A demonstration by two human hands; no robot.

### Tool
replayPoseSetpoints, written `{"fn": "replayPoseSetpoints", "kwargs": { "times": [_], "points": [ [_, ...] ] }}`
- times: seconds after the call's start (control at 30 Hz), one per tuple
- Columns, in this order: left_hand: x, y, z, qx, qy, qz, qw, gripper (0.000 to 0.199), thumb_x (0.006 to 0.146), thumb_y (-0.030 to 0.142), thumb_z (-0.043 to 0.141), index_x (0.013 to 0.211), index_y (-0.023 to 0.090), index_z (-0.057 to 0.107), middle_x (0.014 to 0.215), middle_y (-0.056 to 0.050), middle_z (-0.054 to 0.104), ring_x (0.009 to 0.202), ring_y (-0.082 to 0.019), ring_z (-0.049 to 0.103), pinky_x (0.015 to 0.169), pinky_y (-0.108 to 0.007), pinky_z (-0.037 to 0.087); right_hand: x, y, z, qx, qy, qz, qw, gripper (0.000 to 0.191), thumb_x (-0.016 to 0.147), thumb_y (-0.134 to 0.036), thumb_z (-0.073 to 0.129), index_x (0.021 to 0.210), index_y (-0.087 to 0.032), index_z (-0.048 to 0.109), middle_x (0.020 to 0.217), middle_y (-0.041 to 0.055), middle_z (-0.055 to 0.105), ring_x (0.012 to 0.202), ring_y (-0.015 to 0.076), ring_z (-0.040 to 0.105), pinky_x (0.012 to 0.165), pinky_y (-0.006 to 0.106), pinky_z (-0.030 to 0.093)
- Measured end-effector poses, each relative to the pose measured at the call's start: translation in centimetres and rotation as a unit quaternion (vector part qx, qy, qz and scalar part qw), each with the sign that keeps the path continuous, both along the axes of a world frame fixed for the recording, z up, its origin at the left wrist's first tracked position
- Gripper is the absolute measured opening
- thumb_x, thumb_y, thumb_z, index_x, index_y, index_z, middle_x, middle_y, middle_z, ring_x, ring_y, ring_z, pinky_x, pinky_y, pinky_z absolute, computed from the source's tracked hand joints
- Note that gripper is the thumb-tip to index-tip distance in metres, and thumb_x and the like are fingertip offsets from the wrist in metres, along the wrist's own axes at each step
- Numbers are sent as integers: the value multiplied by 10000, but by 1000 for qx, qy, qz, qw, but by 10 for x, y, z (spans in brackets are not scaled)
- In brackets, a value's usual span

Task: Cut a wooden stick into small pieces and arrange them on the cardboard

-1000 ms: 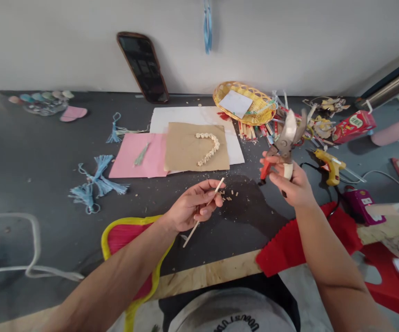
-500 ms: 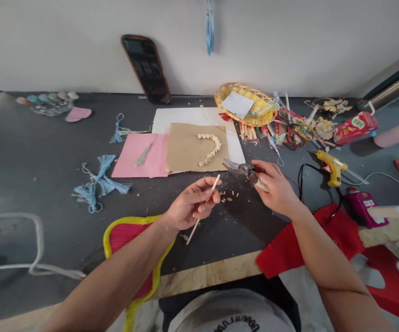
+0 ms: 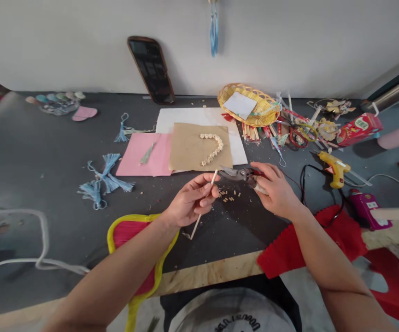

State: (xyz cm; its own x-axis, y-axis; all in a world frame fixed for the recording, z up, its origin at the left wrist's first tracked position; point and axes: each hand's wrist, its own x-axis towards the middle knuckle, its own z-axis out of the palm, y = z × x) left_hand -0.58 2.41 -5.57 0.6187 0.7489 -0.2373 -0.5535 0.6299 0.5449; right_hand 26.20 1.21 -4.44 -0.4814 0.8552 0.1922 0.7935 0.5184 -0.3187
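The left hand (image 3: 193,199) pinches a thin, straight, pale stick (image 3: 196,227), slanted above the grey table (image 3: 234,237). The right hand (image 3: 276,190) grips metal shears (image 3: 244,174) — pointed blades (image 3: 231,172) just beside the stick's upper tip. Knobbly pale pieces (image 3: 219,146) curve hook-like across flat brown paper (image 3: 185,147).

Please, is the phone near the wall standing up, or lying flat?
Standing, tilted: the phone rests its lower end on the table and leans back toward the wall.

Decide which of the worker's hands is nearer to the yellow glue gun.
Right. The right hand, holding pruning shears, is to the left of the yellow glue gun; the left hand, holding a thin stick, is farther left.
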Motion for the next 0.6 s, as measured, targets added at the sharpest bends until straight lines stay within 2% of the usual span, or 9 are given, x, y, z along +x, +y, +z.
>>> {"fn": "replayPoseSetpoints", "kwargs": {
  "times": [0.33,0.6],
  "points": [
    [-2,-3,-4,2,-2,-33,999,168,804,127,707,956,177,657,737,-31,682,424,-27,434,343,-89,253,-8,-7,3,27,-17,22,999,297,788,-55,516,1022,-204,622,1419,118,480,1280,322,441,1021,537,426],
    [-1,-4,-5,6,9,-37,999,168,811,146,710,966,198,670,707,-32,684,403,-25,414,353,-89,242,-9,-7,-1,32,-23,27,999,322,792,-39,493,1051,-199,597,1385,120,527,1201,305,524,952,511,476]
  ]
}}
